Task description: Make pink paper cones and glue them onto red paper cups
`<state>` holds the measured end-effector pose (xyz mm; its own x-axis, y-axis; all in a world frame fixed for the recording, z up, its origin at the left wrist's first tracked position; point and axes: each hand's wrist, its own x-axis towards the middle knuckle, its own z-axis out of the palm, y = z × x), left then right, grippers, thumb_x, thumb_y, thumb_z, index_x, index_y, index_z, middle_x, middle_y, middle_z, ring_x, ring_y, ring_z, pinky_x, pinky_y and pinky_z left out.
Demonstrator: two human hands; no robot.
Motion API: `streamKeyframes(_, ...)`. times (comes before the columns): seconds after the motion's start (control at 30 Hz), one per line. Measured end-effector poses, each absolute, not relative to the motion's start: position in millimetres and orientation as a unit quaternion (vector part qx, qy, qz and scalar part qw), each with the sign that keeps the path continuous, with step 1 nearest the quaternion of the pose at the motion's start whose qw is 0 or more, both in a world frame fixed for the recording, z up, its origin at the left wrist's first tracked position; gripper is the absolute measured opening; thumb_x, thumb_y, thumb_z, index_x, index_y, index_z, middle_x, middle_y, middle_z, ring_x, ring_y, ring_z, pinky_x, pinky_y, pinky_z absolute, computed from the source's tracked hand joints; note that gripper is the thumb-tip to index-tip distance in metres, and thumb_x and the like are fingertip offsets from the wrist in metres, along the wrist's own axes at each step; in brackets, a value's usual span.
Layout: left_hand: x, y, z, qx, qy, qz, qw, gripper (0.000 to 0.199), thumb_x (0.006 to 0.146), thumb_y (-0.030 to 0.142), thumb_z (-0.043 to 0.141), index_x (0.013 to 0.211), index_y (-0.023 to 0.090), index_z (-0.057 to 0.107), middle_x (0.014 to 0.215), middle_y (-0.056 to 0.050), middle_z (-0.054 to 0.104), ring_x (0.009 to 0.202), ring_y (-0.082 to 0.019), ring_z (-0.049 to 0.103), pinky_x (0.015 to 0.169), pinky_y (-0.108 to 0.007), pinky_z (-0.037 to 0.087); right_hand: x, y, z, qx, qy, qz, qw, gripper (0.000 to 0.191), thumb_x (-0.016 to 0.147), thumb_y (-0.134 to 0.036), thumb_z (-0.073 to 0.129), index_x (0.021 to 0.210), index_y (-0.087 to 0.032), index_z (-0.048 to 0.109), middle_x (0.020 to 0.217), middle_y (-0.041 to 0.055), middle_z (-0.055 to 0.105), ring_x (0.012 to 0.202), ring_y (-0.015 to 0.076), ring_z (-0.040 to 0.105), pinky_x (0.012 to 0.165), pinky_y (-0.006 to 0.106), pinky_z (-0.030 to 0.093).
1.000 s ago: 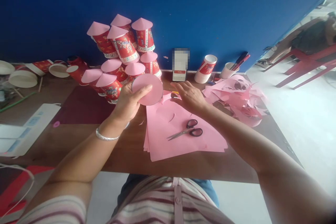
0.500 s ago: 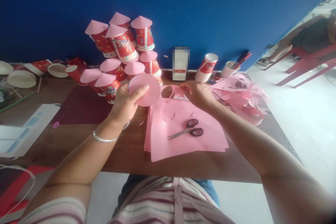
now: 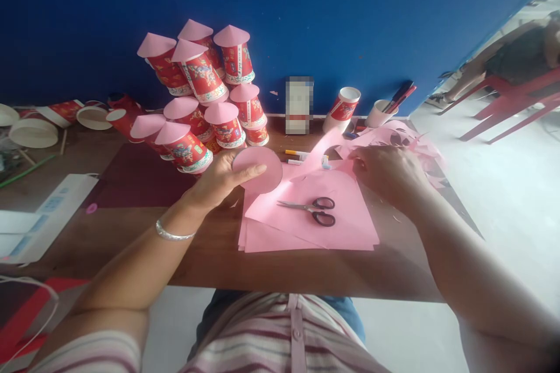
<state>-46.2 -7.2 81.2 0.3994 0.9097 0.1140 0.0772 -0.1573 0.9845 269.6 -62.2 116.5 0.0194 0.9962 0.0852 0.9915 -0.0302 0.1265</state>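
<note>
From where I stand, the brown counter (image 3: pixel 210 268) takes up most of the view. Red cups (image 3: pixel 199 76) topped with pink cones are stacked behind and left of the pink sheets (image 3: pixel 301 236). From the sheets' far side curls a pink offcut (image 3: pixel 321 151), seemingly pinched by the right hand (image 3: pixel 389 172). The left hand (image 3: pixel 216 180) grips a pink disc (image 3: pixel 265 157) over the sheets' far-left corner. Scissors (image 3: pixel 310 208) lie on the sheets; tugging the offcut could drag them, and heavy thumb pressure might crease the disc.

Both arms (image 3: pixel 464 268) extend forward, left grip (image 3: pixel 221 179) pinched, right grip (image 3: pixel 389 178) curled, palm down.
</note>
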Motion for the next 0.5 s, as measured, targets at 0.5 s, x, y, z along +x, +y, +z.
streamKeyframes(0.5,-39.5,-8.7,54.2,0.809,0.476,0.097,0.331,0.038,0.089,0.052,0.064,0.087,0.016,0.075,0.099,-0.009,0.076,0.094,-0.028,0.071,0.086,-0.04,0.058,282.6,-77.8,114.8,0.698,0.699,0.153,-0.033,0.033,0.097,-0.016,0.049,0.11,-0.019,0.079,0.101,0.0131,0.079,0.086,0.028,0.068,0.059,0.033,0.034)
